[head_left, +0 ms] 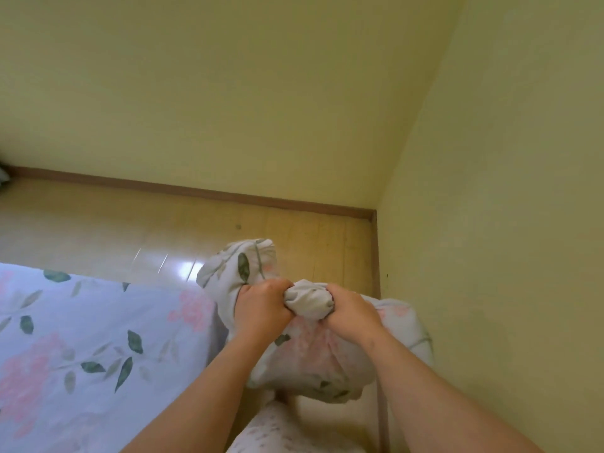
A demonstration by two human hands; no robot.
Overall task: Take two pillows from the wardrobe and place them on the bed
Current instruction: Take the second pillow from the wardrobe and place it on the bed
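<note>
Lower centre of the frame: the left hand [261, 308] and right hand [351, 310], fingers curled fully closed, each grip bunched fabric of a floral pillow [313, 361] held above the wooden floor [130, 230]. The bed [81, 354], under a floral cover, fills the lower left, just beside the pillow.

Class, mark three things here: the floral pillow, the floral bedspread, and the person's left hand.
Floral pillow [313, 361], head view, its bunched lower body.
Floral bedspread [91, 338], head view, its flat top.
Left hand [261, 305], head view, its back, gripping fabric.
</note>
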